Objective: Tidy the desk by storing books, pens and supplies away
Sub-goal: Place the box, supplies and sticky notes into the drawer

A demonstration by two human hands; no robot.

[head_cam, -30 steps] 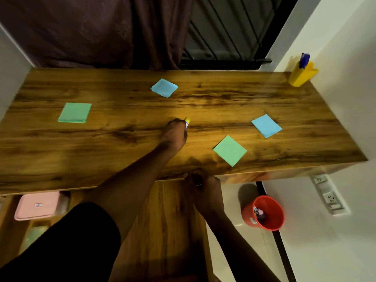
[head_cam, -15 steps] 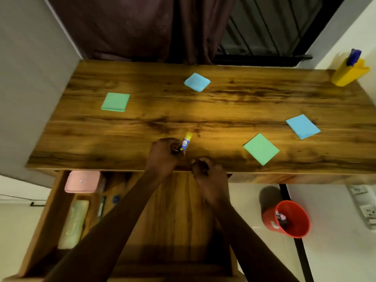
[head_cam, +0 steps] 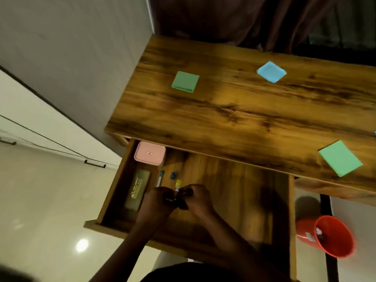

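A glue stick [head_cam: 178,184] with a yellow cap pokes up between my two hands over the open wooden drawer [head_cam: 236,190]. My left hand [head_cam: 157,201] grips its lower end with curled fingers. My right hand [head_cam: 198,198] meets it from the right, fingers curled on the same stick. Most of the stick's body is hidden by my fingers. On the desk top [head_cam: 234,112] lie a green sticky pad [head_cam: 185,81], a blue pad [head_cam: 271,71] and a second green pad [head_cam: 340,158].
At the drawer's left side sit a pink box [head_cam: 150,153], a green pencil case [head_cam: 137,189], a thin pen-like item [head_cam: 160,178] and a small blue sharpener [head_cam: 173,175]. A red bin [head_cam: 329,237] stands on the floor at the right. A wall runs along the desk's left end.
My left hand carried the glue stick off the desk top and down over the drawer. My right hand left the drawer front and joined it. The view swung left and down.
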